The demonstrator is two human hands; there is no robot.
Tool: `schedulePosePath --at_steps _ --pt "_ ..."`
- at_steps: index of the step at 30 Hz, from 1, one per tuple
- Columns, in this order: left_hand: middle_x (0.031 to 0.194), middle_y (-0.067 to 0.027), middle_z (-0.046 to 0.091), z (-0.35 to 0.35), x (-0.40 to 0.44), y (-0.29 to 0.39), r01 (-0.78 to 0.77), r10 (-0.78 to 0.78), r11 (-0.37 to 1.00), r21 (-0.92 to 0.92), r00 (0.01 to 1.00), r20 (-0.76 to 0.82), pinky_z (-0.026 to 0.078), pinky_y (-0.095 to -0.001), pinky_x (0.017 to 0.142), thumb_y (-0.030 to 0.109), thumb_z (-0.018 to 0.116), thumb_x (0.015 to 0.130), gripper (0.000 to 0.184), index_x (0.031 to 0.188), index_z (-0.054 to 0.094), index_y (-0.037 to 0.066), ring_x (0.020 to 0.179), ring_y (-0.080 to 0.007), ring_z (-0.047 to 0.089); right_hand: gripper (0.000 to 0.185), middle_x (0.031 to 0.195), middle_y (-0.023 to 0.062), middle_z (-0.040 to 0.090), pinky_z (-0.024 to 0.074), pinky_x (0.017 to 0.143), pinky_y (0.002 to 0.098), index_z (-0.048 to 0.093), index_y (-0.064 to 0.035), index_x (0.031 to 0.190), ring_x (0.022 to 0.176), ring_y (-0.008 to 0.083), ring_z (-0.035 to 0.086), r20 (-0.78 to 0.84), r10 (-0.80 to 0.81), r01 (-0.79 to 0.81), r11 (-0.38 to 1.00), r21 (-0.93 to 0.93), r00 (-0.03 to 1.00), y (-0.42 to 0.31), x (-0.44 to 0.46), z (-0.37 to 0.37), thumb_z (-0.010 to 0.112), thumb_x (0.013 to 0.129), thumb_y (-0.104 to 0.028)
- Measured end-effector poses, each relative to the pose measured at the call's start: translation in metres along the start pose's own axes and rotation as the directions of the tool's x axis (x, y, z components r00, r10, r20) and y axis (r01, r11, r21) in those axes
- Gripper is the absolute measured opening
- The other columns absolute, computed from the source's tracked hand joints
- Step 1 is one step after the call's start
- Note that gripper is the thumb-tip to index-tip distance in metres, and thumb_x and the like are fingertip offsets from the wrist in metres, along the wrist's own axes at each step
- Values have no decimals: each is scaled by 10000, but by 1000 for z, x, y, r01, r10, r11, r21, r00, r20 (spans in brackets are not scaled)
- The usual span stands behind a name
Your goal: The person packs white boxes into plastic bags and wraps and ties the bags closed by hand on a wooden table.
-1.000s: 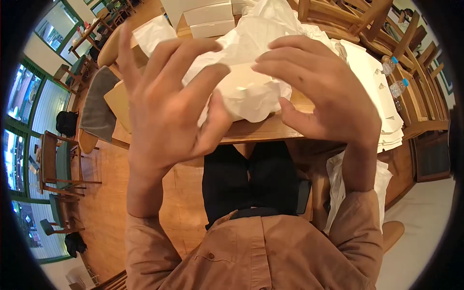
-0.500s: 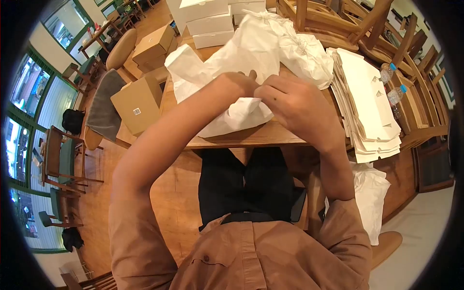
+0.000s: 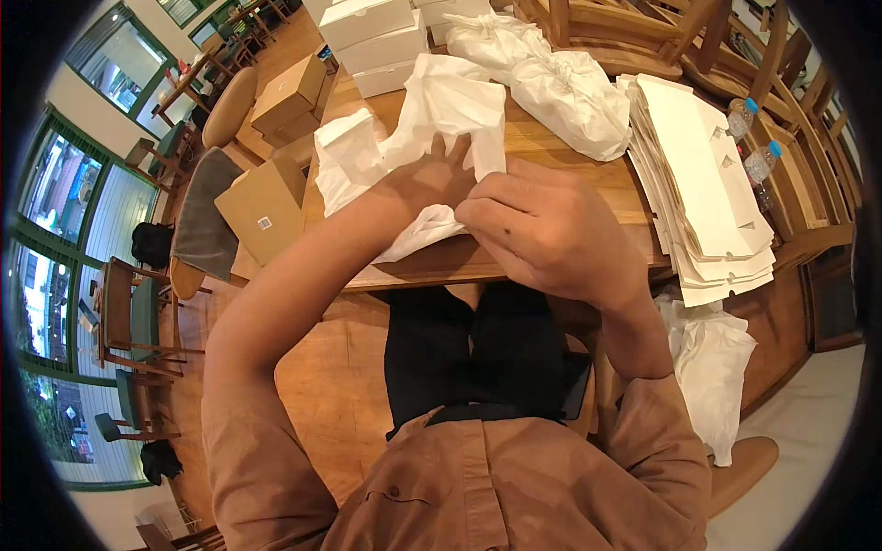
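Observation:
A crumpled white plastic bag (image 3: 450,96) stands loosely on the wooden table in front of me, its upper part raised and its mouth toward me. My left hand (image 3: 432,179) reaches into the bag's folds with fingers stretched out and apart; part of it is hidden by the plastic. Beside it, my right hand (image 3: 551,225) is closed, thumb and fingers pinching the bag's near right edge. Just beyond, two knotted white bundles, a nearer one (image 3: 574,101) and a farther one (image 3: 496,46), rest on the table.
White boxes (image 3: 377,46) are stacked at the back. Flat white cardboard sheets (image 3: 707,184) lie in a pile on the right, near water bottles (image 3: 761,163) and stacked wooden chairs (image 3: 625,37). Brown cartons (image 3: 266,209) stand left. Another white bag (image 3: 712,367) is at my right side.
My hands have drawn apart slightly, the left fingers spreading inside the bag. The bag's top has shifted left, uncovering the knotted bundles and more tabletop.

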State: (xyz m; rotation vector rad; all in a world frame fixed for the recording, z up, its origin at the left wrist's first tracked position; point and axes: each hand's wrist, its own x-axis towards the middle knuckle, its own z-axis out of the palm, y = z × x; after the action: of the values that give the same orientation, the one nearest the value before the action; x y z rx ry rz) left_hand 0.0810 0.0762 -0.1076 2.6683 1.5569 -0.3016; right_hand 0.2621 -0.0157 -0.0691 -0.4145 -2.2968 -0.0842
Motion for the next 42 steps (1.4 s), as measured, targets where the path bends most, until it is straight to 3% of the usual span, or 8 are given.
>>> schedulePosePath --at_steps 7,9,13,18,24,28,33,42 --pt "1364 -224 589 -36 -41 -33 -86 140 796 -600 989 45 450 -387 1050 420 510 979 490 1369 595 136 1348 -280 523 287 955 96 636 483 613 319 668 -36 994 721 193 619 -191 75 -52 991 123 979 12 6 -1 796 744 -98" --pt "1253 -220 652 -39 -39 -47 -493 423 767 -410 870 -255 488 -374 988 219 562 969 389 1312 615 43 1224 -308 605 599 1145 134 611 482 660 291 600 -15 1207 911 181 623 -428 151 -109 987 122 891 18 7 -1 850 703 -222" --pt "1133 -200 696 -101 -124 0 -279 196 952 -123 869 -455 544 -380 877 116 599 919 280 1146 654 -39 1040 -297 672 1080 1433 165 448 471 959 382 367 -5 1483 1279 273 464 -498 278 -227 960 161 821 43 10 15 918 644 -404" --pt "1422 -314 429 -30 -164 -9 -390 -203 915 -106 -217 -955 515 -495 999 620 788 775 970 1455 375 65 1288 -411 511 1288 1577 168 342 252 1205 452 184 21 1587 1474 311 318 -76 265 -198 854 481 961 82 6 28 924 637 -438" --pt "1623 -235 48 74 -129 -14 -532 -594 363 -765 500 -630 361 -492 1160 414 1014 522 1704 1505 -346 121 1453 -401 291 816 1342 125 577 421 1069 355 399 14 1482 1255 205 535 63 378 -305 627 717 924 84 29 54 813 837 -267" --pt "1575 -248 250 64 -99 -40 -89 -572 716 -692 493 -655 410 -433 1122 239 1024 528 1714 1454 -412 112 1375 -362 428 215 1008 12 687 515 768 272 634 -3 1152 888 77 623 -34 468 -269 565 780 883 90 39 86 653 997 -150" --pt "1118 -124 708 39 -77 -60 -321 -417 576 -751 675 -609 514 -355 957 97 893 722 835 1437 472 -1 1062 -250 676 200 943 -6 668 482 699 275 649 -22 991 824 60 586 22 683 -412 415 811 730 110 42 103 614 1034 -215" --pt "1129 -109 714 64 -43 -80 -202 -561 341 -918 740 -371 523 -339 923 -24 753 739 534 1260 637 12 1055 -183 662 829 1070 154 675 561 856 383 520 -8 1304 889 296 704 -148 382 -266 828 493 912 146 12 119 921 690 -394"
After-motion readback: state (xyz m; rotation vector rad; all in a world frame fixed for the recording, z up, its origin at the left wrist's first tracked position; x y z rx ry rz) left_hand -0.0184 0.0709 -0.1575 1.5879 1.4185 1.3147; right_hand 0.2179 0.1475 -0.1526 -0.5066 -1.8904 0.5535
